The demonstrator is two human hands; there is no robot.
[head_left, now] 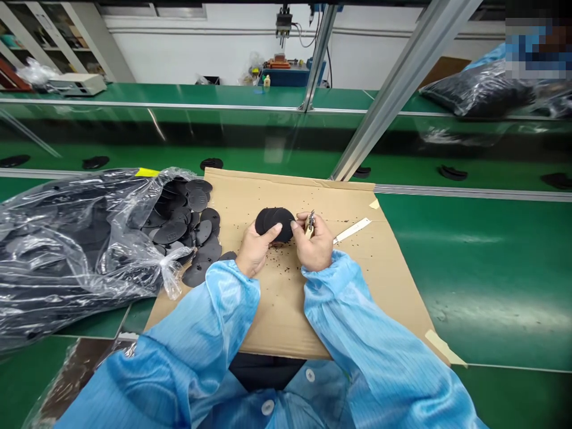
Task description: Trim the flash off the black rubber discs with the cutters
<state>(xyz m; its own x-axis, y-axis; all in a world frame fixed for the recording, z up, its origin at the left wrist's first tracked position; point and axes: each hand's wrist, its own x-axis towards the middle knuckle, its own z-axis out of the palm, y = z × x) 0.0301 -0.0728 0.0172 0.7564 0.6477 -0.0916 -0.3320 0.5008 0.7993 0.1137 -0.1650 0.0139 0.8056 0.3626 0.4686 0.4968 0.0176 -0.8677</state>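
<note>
Several black plastic discs (273,223), fanned and overlapping, are gripped between the thumb and fingers of my left hand (254,249). My right hand (314,245) is closed around a small hand tool with a metal tip and yellowish handle (310,224); it looks like nippers, though most of it is hidden in the palm. The right thumb and fingertip meet the right edge of the discs. Below both hands lies a cardboard sheet (286,322), sprinkled with small black scraps. To the left, more loose black discs (208,250) spill from a clear plastic bag (89,244).
A white strip like a ruler (353,230) lies right of my right hand. Behind the cardboard runs a green conveyor belt (268,143) carrying spaced black parts (452,173). A slanted metal post (393,101) rises at its near edge. A filled plastic bag (478,89) sits at the far right.
</note>
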